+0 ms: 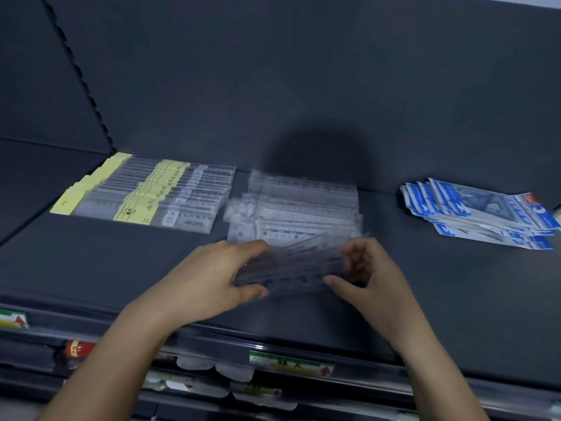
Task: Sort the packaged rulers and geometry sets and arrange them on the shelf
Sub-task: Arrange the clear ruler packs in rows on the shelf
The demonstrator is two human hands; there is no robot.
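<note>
Dark grey shelf (pixel 425 299), three piles: yellow-label rulers (pixel 145 192) left, clear-sleeve rulers (pixel 303 208) middle, blue geometry sets (pixel 479 214) right.

Left hand (pixel 218 275) and right hand (pixel 364 268) both pinching a fanned bundle of rulers (pixel 291 268) near the front edge. Slippery sleeves, could easily slide out and scatter, or knock the middle pile crooked.

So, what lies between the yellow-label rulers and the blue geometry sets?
In the head view, the clear ruler packs; then bare shelf.

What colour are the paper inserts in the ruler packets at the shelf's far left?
Pale yellow inserts in the clear ruler packets, seen in the head view.
</note>
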